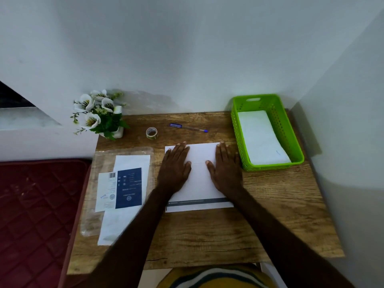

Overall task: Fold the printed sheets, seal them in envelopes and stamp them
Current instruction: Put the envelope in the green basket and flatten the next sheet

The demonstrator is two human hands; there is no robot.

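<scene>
Head view: left hand (175, 168) and right hand (225, 168) both lie flat, fingers spread, palms down on a white sheet (199, 183) in the middle of the wooden table (207, 235); nothing pinched. The sheet shows a faint crease line between the thumbs and a dark printed strip along its near edge. Left of it, a clear plastic sleeve (99, 163) with white envelopes and a blue printed label (128, 188) on top. Far side of table: tape roll (151, 133), blue pen (188, 128), flower pot (101, 115) at the left corner. Green basket (299, 159) at right, white paper inside. Red mattress (35, 204) beside the table.
</scene>
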